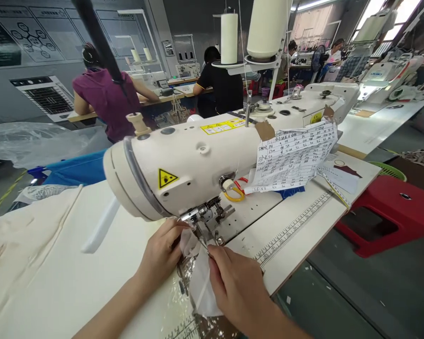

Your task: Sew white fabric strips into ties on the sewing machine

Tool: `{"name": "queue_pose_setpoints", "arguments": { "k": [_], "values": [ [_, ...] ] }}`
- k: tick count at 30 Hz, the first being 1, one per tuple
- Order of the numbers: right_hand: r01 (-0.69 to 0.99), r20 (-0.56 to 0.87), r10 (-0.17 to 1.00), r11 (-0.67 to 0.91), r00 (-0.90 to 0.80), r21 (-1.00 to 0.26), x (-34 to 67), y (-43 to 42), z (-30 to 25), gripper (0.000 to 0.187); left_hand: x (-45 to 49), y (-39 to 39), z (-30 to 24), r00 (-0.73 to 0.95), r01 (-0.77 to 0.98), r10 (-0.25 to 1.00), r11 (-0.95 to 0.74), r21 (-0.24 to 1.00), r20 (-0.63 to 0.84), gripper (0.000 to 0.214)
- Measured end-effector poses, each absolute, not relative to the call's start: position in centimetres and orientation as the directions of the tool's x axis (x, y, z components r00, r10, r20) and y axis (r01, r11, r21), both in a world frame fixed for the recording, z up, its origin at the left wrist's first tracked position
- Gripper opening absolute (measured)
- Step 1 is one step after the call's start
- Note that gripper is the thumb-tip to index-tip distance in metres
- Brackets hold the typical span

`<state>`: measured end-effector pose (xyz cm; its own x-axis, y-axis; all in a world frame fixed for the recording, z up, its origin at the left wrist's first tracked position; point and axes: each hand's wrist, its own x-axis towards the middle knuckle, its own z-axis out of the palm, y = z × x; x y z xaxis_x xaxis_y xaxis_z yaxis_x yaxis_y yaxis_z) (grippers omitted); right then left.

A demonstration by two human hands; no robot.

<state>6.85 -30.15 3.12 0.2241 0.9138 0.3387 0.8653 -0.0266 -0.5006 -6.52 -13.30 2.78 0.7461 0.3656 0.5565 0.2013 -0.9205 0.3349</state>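
A cream sewing machine (198, 155) lies across the white table (56, 263). Under its needle and presser foot (207, 226) sits a small piece of white fabric (199, 278). My left hand (162, 254) rests on the fabric's left side just behind the foot, fingers curled and pressing it. My right hand (233, 282) pinches the fabric's edge right in front of the needle. Part of the fabric is hidden beneath my right hand.
A sheet of handwritten numbers (293, 155) is taped to the machine arm. Cream cloth (17, 226) lies at the left. A red stool (392, 212) and green basket (388, 169) stand right of the table. Two people (106, 94) sit at machines behind.
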Motion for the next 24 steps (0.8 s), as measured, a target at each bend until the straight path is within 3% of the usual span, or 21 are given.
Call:
{"name": "queue_pose_setpoints", "arguments": {
  "k": [6,11,24],
  "values": [
    [0.850,0.383,0.891,-0.005,0.243,-0.527,6.95,-29.98,2.83,0.023,-6.66,-13.07,2.64,0.748,0.230,0.381,-0.917,0.326,0.544,0.015],
    [0.858,0.331,0.914,-0.036,0.235,-0.512,6.99,-29.78,2.87,0.024,-6.76,-13.02,2.60,0.747,0.229,0.378,-0.919,0.321,0.547,0.013],
    [0.880,0.303,0.925,-0.063,0.228,-0.470,6.92,-29.76,3.18,0.024,-6.57,-13.24,3.05,0.738,0.251,0.451,-0.874,0.416,0.502,0.017]
  ]
}}
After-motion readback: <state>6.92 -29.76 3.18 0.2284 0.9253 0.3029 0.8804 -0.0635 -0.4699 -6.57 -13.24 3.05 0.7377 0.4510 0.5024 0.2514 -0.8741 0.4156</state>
